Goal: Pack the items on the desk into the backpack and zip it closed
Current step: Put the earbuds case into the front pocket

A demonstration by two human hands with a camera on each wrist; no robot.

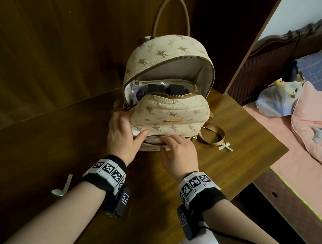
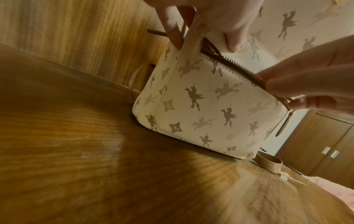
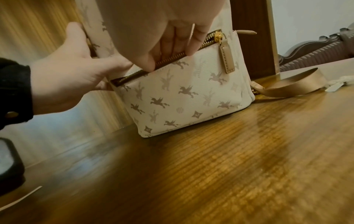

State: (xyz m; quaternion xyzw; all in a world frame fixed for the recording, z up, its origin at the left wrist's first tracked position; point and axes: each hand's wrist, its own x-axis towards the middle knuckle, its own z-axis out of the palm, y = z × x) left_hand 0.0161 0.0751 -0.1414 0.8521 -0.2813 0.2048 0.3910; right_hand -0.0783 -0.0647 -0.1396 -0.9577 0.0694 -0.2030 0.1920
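A cream backpack [image 1: 170, 112] printed with winged horses stands upright on the wooden desk [image 1: 244, 133]. Its main compartment is unzipped, and a clear pouch with black items [image 1: 165, 88] shows inside. The front pocket zipper [image 3: 206, 44] is open, its tan pull tab [image 3: 227, 60] hanging at the right end. My left hand [image 1: 138, 122] grips the bag's left side, thumb on the front. My right hand [image 1: 170, 144] has its fingers [image 3: 172, 50] tucked into the front pocket and the thumb [image 2: 306, 104] outside, pinching the pocket's front edge. What lies inside the pocket is hidden.
A tan strap [image 1: 214, 136] with a small bow [image 1: 225, 146] trails right of the bag. A pale paper strip [image 1: 62, 187] lies on the desk near my left forearm. Wood panels close the back and left. A bed [image 1: 308, 158] with bags and cloth sits beyond the desk's right edge.
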